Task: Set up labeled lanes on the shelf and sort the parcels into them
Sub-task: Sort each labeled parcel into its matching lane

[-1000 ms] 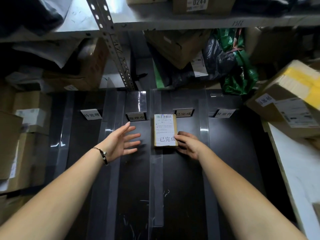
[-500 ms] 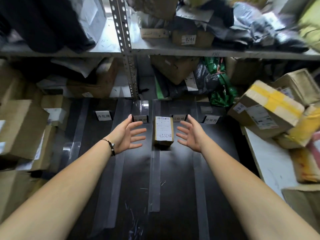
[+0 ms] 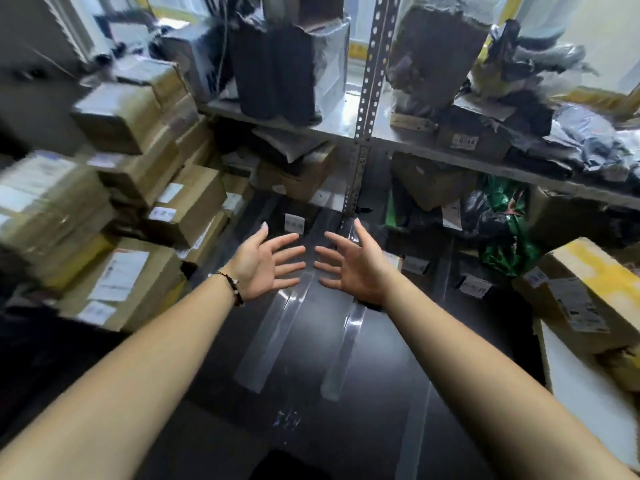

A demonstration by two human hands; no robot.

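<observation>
Blurred lane label (image 3: 294,223), seemingly beyond left fingers (image 3: 287,253)

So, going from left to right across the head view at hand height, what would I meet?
Stacked brown cardboard boxes, open left hand, open right hand, small white label card, brown cardboard box with yellow tape.

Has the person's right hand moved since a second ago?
Yes. The right hand has shifted left: it lay under the third lane label then, and now hovers open well left of it, near the left hand.
</observation>
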